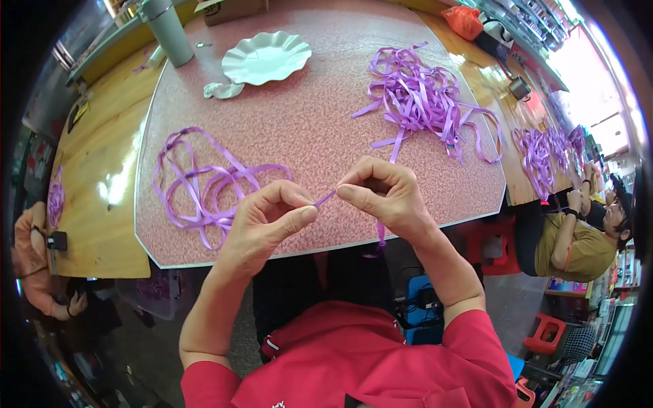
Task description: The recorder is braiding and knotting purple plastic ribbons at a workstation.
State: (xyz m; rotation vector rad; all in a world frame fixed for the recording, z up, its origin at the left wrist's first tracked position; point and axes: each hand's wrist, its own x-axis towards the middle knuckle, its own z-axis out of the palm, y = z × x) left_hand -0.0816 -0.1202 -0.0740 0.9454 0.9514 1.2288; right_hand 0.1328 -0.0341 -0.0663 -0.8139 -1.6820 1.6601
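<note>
A narrow purple ribbon (326, 198) is stretched between my two hands above the near edge of the pink speckled table (320, 136). My left hand (269, 216) pinches one part of it between thumb and forefinger. Thumb and fingers of my right hand (386, 194) grip it a short way along, and a ribbon tail (381, 234) hangs below that hand past the table edge. Loose loops of purple ribbon (204, 190) lie to the left, partly behind my left hand. Beyond my right hand is a tangled heap of purple ribbons (418, 95).
At the back stand a white scalloped plate (266, 58), a crumpled white wrapper (223, 90) and a grey-green bottle (168, 32). More purple ribbons (537, 160) lie on the wooden table at right, where a co-worker (575, 238) sits. Another person (41, 265) works at far left.
</note>
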